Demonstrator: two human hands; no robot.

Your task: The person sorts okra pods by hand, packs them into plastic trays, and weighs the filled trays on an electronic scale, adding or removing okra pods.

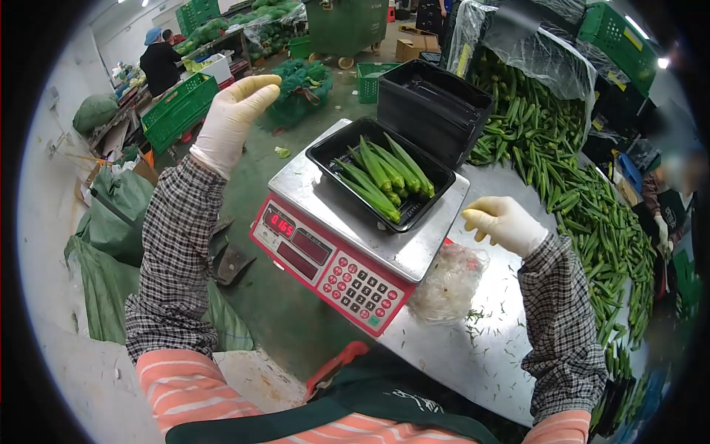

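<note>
My left hand [238, 118], in a white glove, is raised left of the scale, with its fingers stretched out and nothing in them. On the right, my gloved right hand [506, 223] hovers beside the scale's metal plate [296, 176], loosely bent, fingers apart and empty. A black tray [325, 152] lies on the plate and holds several green okra pods [384, 174]. The red and white scale [325, 260] shows 0.165 in red digits. Neither hand touches the tray.
Stacked black trays [433, 107] stand behind the scale. A large okra heap [584, 200] covers the table's right side. A clear plastic bag [447, 285] lies beside the scale. Green crates [180, 111] are at the back left. One person [159, 63] is there, another [669, 200] at right.
</note>
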